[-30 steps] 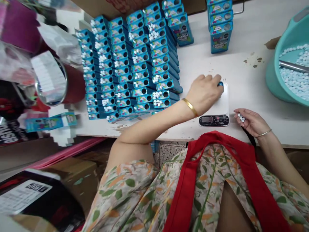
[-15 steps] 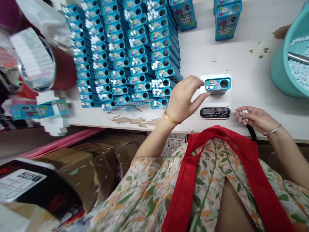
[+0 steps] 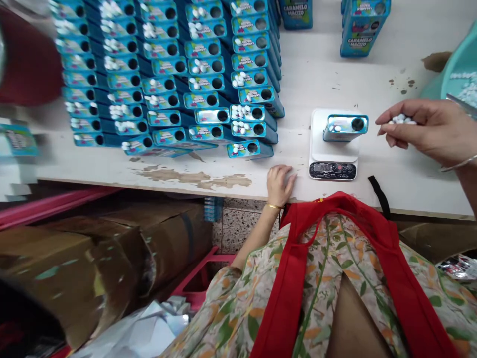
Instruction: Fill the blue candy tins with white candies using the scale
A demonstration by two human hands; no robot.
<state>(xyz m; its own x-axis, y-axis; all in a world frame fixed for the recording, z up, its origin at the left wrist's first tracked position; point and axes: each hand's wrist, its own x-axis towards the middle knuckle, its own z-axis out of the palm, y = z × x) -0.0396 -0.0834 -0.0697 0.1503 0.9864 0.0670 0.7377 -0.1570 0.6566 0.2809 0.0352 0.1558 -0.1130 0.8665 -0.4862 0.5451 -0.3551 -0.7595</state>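
R fingers (image 3: 404,131) around white pellets (image 3: 402,120), L fingers (image 3: 280,171) empty, blue pk (image 3: 343,133) on scale (image 3: 316,144) (rear pk (image 3: 359,41): "CARAMELO MACIZO")

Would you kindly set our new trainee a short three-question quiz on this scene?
1. How many blue containers stand on the white scale?
2. True or false: the right hand is holding nothing.
3. Where is the left hand? (a) on the white scale (b) by the near edge of the table (c) on a blue container

Key: 1. One blue container. 2. False: it holds small white pellets. 3. b.
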